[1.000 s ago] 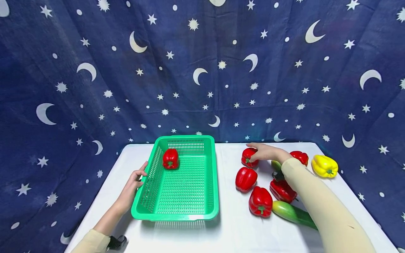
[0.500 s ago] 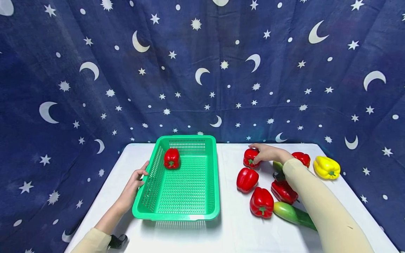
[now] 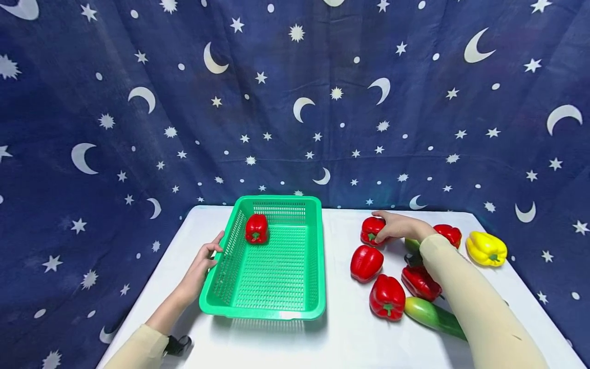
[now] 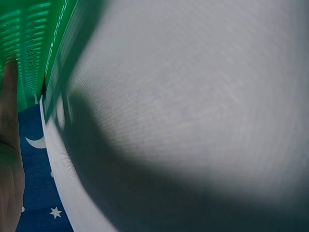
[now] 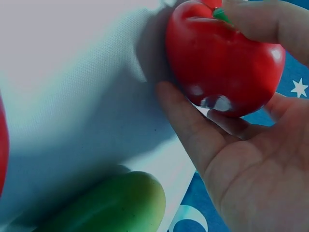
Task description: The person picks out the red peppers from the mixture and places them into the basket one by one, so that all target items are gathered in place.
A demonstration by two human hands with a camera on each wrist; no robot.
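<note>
My right hand [image 3: 398, 226] holds a red bell pepper [image 5: 227, 58] at the back of the table, thumb by its green stem and fingers around the lower side. Close in front lies another red bell pepper [image 3: 366, 263], with a third red bell pepper [image 3: 387, 297] nearer to me. My left hand [image 3: 199, 269] grips the left rim of a green plastic basket [image 3: 262, 313]; in the left wrist view one finger lies along the slotted side. Inside the basket, toward the back left, sits a red bell pepper [image 3: 256, 229].
Beside my right forearm lie a red bell pepper [image 3: 421, 283] and a long green vegetable [image 3: 435, 318]. Another green vegetable [image 5: 116, 203] shows under the right wrist. Farther right are a red pepper [image 3: 448, 234] and a yellow bell pepper [image 3: 486, 249]. A starry curtain [image 3: 295, 102] hangs behind the table.
The head view has swung a little to the left, so everything appears shifted right. Both hands keep their places, one on the basket rim and one on the back red pepper.
</note>
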